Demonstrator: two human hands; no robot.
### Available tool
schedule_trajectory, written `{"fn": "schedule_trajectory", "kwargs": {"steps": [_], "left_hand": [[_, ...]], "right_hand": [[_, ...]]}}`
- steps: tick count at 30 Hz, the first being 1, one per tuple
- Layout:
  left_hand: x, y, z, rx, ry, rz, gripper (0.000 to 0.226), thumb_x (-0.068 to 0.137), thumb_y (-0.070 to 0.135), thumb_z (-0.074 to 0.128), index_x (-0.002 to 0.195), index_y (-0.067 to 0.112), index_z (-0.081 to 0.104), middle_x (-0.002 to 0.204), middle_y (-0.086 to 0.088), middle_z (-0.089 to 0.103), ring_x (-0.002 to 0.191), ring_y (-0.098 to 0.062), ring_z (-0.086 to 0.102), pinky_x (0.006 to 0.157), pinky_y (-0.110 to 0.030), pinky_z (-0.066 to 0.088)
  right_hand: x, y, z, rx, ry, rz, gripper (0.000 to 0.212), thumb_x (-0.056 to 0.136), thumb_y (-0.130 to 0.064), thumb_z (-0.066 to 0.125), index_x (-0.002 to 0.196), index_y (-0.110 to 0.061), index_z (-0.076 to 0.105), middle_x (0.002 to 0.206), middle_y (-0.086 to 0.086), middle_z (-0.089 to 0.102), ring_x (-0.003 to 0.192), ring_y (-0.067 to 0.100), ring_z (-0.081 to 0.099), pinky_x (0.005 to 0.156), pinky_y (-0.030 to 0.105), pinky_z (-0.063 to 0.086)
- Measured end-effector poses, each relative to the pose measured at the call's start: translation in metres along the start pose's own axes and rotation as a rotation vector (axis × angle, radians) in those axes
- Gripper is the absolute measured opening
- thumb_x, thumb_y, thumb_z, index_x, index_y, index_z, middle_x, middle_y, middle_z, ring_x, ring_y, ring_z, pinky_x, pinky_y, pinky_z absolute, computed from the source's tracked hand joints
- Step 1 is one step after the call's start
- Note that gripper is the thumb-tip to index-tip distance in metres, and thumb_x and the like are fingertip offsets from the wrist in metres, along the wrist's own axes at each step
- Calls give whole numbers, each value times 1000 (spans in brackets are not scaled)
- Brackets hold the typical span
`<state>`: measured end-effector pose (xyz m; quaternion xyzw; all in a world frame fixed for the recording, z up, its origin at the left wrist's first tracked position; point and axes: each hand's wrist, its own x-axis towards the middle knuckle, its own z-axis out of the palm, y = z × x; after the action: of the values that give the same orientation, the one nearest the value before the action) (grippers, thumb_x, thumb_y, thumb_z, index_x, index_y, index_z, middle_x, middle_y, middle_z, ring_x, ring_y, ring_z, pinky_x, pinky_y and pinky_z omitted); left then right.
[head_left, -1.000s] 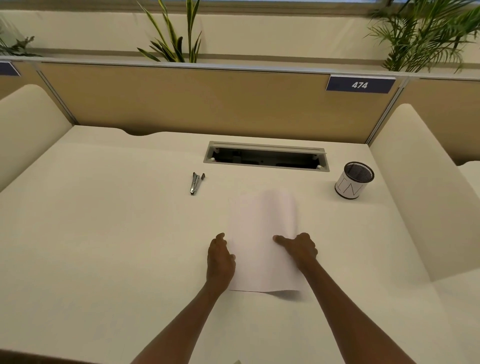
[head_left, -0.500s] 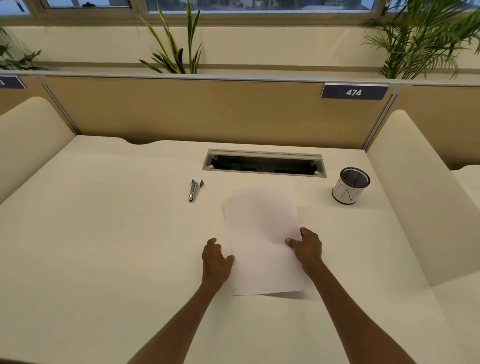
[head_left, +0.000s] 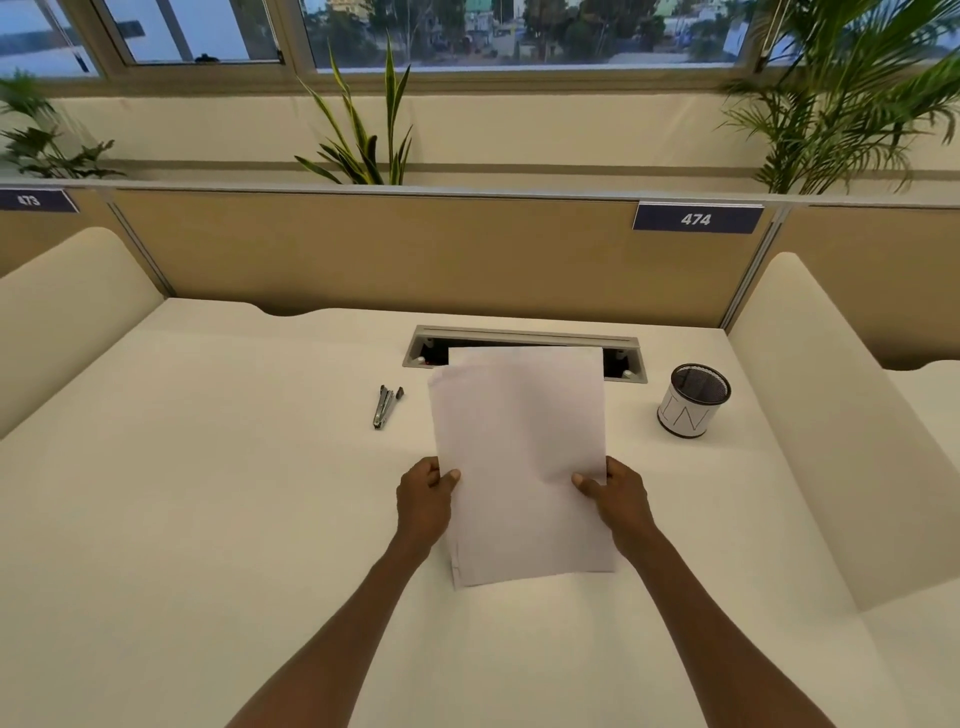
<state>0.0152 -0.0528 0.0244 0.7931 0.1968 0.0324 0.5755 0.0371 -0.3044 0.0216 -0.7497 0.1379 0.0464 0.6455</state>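
**A:** Status: the sheets (head_left: 519, 457) are up off the desk (head_left: 208, 519), centre of frame, near upright. The left hand (head_left: 423, 493) pinches their left edge, thumb on the front face, fingers curled behind. The right hand (head_left: 618, 491) does the same on the right edge.

**B:** Aligned?

**A:** No, skewed. One sheet shows past the other at the top and at the lower left corner. Can't tell if the bottom edge touches the desk.

**B:** Then they need squaring first, I'd say. Ease both pinches and tap the bottom edge on the desk so the sheets slide flush. Too tight a grip and they'd likely buckle, not slip.

**A:** The stapler (head_left: 387, 405) lies just left of the sheets. The mesh cup (head_left: 693, 400) is at right, well apart.

**B:** Once flush, one hand should clamp the stack. Otherwise it may fan out on the reach for the stapler.
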Motion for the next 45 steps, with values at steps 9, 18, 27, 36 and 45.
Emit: {"fn": "schedule_trajectory", "kwargs": {"steps": [9,18,27,36,45], "left_hand": [[0,56,16,-85,198,271,19,93,13,56,77,4,49,73,-22,59,60,-18,43,55,-29,34],[-13,42,19,-33,167,263,13,91,20,60,102,15,57,95,0,67,86,-20,61,71,-26,48],[-10,50,25,-25,99,288,26,96,24,51,120,15,51,106,4,64,96,-9,61,72,-9,45],[-7,60,25,45,228,340,19,97,20,48,86,5,53,76,-11,60,68,-31,53,59,-35,42],[-22,85,25,-12,330,450,15,99,13,43,101,0,51,86,-3,56,73,-21,49,63,-30,43]], "right_hand": [[14,-41,-1,78,20,-191,31,93,-13,58,123,-19,59,112,-2,68,101,17,62,75,26,47],[15,-26,-4,47,-53,-215,43,86,-19,70,127,-20,56,119,0,66,107,21,61,87,33,50],[16,-32,0,54,-30,-232,31,87,-18,71,115,-17,58,109,3,65,98,22,61,81,29,51],[10,-45,13,-6,132,-315,32,89,-16,67,119,-7,61,107,5,67,95,23,62,78,26,50],[-4,-69,24,33,168,-386,30,91,-15,65,119,-7,58,106,4,66,93,22,61,66,7,46]]}}
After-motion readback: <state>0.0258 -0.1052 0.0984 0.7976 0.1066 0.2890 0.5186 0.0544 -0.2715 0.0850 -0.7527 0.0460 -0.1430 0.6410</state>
